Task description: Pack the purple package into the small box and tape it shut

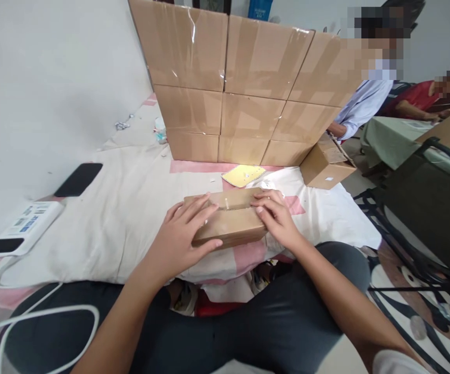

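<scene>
A small cardboard box point(230, 226) lies in front of me near the cloth's front edge, with a strip of clear tape along its top seam. My left hand point(186, 228) holds its left end, fingers over the top and thumb on the front side. At the other end, my right hand point(275, 213) grips the box with bent fingers and thumb by the top seam. Just behind it, a flat yellow piece point(243, 175) with small bits on it rests on the cloth, beside crumpled white material point(267, 183).
Stacked taped cartons point(254, 117) form a wall behind. An open-topped carton point(328, 163) stands at right, by a person in a light shirt point(368, 98); another person sits farther off. Left are a black phone point(79, 179), a white power strip point(26, 226) and its cable point(49, 310).
</scene>
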{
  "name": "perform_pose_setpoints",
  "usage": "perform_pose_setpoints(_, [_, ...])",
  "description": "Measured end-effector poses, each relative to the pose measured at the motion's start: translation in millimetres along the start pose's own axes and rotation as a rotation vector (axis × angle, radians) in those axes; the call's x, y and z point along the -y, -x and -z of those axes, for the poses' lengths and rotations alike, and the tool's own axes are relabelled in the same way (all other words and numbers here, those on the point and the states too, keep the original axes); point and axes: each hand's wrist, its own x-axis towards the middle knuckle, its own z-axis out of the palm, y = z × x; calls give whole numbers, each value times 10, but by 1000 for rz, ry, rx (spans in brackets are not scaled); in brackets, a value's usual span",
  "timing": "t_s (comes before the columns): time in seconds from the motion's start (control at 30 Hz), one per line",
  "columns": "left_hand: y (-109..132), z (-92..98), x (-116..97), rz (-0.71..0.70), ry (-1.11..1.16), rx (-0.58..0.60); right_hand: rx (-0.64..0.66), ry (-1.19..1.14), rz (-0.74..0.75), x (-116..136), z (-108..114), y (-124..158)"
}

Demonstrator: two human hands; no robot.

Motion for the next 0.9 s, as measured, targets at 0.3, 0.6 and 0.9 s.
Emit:
perform_pose_setpoints(0.3, [59, -98, 70, -58, -214, 119, -115, 95, -776, -689, 441, -609])
perform_pose_setpoints(0.6, [61, -103, 111, -128, -194, 68, 105, 45, -1209, -1267, 477, -589])
perform_pose_setpoints(0.9, [72, -119, 114, -105, -130, 44, 12, -119, -1262, -1316, 483, -614])
